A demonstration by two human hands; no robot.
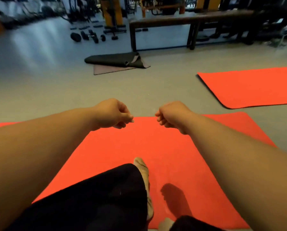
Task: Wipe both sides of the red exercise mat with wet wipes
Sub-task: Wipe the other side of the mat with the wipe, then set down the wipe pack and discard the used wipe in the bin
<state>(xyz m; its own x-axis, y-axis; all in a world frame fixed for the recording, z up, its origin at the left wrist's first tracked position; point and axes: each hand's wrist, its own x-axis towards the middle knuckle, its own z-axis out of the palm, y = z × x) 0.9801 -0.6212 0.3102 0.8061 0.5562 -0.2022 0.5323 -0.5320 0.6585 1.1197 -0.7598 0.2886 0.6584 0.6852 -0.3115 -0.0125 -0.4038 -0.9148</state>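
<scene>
Two red mats: near red mat [139, 144], far red mat [249, 87]. One dark rolled mat [112, 60]. Two hands, left hand [111, 114] and right hand [171, 115], both curled up, holding nothing.

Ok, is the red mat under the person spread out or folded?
Spread flat: the red mat lies open on the floor, far edge straight, no fold or roll visible. Parts are hidden from view.
</scene>
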